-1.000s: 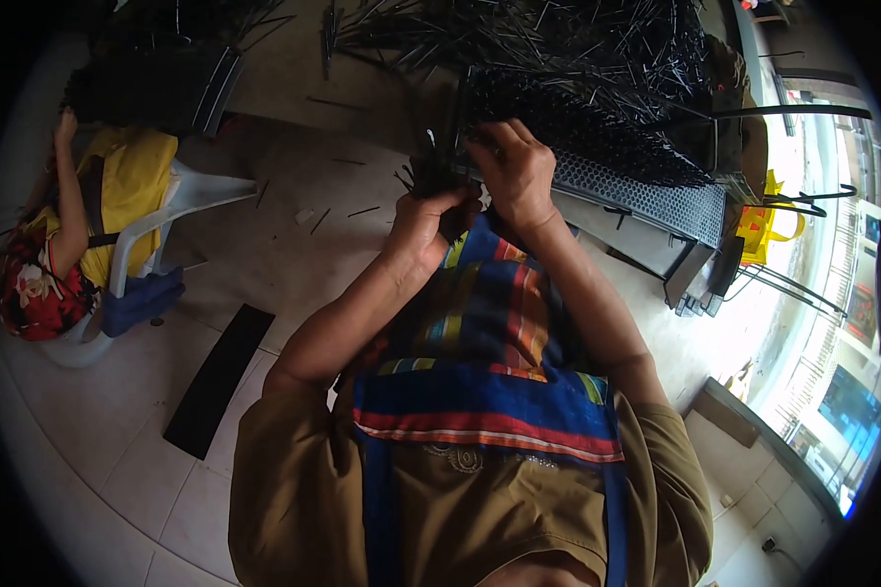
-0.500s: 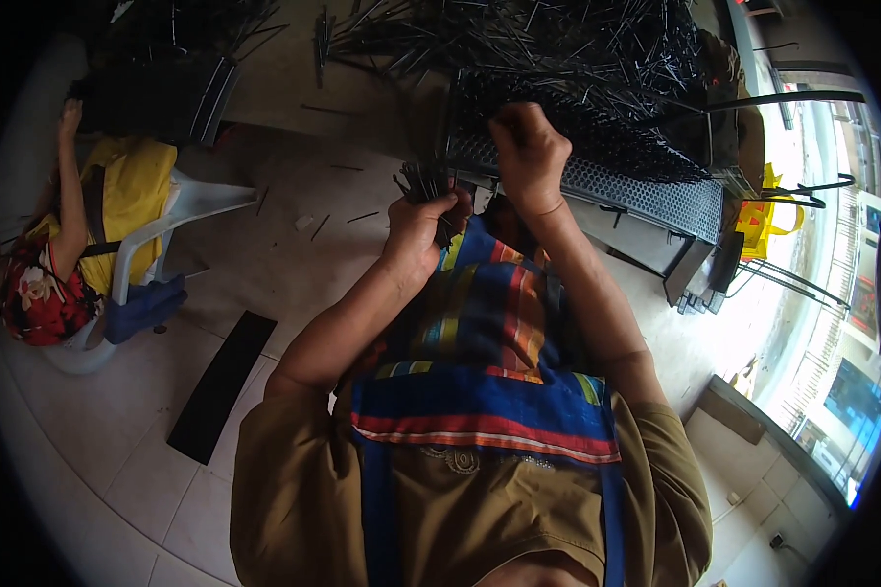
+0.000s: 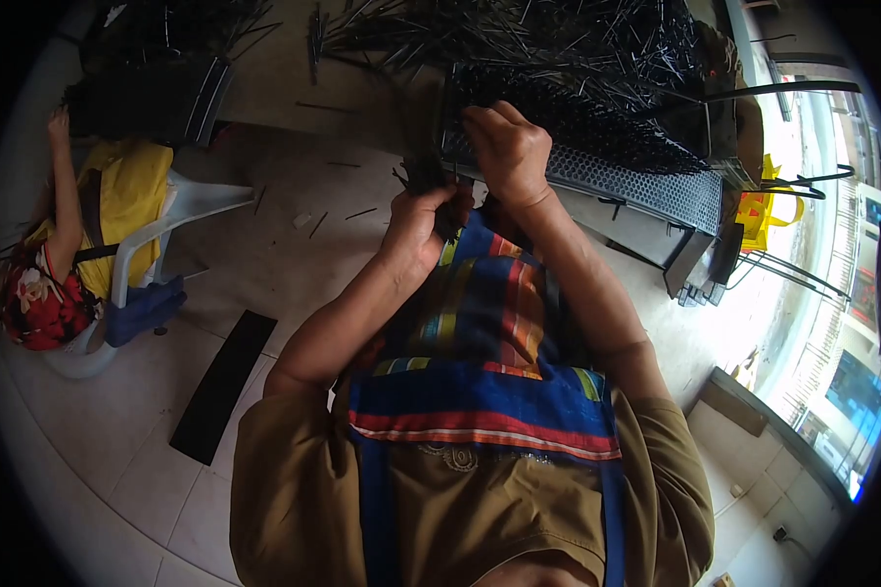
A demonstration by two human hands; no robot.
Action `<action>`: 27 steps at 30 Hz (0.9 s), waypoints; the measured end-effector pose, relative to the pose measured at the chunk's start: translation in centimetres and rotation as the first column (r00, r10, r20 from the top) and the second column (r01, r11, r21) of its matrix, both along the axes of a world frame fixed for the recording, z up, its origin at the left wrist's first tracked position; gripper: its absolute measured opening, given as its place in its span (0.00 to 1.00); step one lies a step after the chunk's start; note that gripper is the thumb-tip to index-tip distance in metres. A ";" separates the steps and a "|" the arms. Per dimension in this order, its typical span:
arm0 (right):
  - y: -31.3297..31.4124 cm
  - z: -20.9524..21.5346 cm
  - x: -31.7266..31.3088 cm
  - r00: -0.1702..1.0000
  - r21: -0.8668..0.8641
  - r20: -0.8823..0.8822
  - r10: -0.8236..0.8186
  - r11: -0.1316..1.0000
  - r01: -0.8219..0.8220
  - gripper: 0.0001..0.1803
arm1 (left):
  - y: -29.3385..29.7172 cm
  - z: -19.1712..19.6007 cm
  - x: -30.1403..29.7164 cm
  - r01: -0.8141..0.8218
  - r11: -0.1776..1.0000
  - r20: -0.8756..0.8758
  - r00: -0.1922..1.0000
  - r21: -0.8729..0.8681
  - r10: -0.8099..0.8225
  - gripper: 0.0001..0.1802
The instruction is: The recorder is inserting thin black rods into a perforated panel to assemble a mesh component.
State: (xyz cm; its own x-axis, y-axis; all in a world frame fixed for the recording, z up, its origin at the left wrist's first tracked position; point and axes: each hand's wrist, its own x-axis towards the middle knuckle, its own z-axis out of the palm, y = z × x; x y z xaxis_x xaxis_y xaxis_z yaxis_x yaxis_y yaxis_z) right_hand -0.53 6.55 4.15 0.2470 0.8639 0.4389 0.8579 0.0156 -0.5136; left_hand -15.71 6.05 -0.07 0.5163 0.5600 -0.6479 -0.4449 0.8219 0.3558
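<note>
Far left of the hands: one person seated in one white plastic chair. Nearer, on the floor, one flat black strip, plus a few loose black sticks, too small to count. Left hand closed around one bundle of black sticks. Right hand, fingers curled, resting on edge of one perforated black tray; grip there not clear. Above the hands, big heap of black sticks, too many to count.

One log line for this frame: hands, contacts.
left hand: grips black sticks | right hand: fingers on perforated panel | seated person at left
</note>
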 end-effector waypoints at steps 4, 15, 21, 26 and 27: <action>0.1 0.5 0.2 0.999 0.040 -0.043 -0.002 0.999 0.003 0.06 | -0.1 -0.3 -0.2 0.001 1.000 0.014 1.000 -0.010 -0.001 0.05; 0.5 0.3 0.8 0.998 -0.219 0.059 0.007 0.976 0.006 0.09 | -0.1 -0.3 -0.2 0.019 1.000 0.050 0.999 -0.010 -0.019 0.07; -1.6 0.4 1.2 0.884 -0.284 -0.463 -0.061 0.955 -0.082 0.10 | -0.2 0.4 -0.1 0.107 0.994 0.073 0.991 0.025 -0.109 0.11; -2.3 -1.2 1.0 0.668 -0.214 -0.729 -0.148 0.977 -0.018 0.09 | -0.3 0.8 0.4 0.084 0.996 -0.071 0.994 0.012 -0.083 0.11; -2.1 -1.2 0.9 0.632 -0.094 -0.762 -0.144 0.989 0.113 0.07 | -0.2 0.8 0.4 0.058 0.998 -0.094 0.994 0.012 -0.057 0.10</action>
State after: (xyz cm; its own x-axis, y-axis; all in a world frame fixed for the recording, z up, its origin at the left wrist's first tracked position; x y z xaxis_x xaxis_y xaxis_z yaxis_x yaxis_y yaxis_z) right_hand 0.36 4.41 3.00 0.5901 0.8072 0.0120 0.1497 -0.0948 -0.9842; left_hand -15.26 5.82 0.71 0.4854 0.5411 -0.6867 -0.3610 0.8394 0.4062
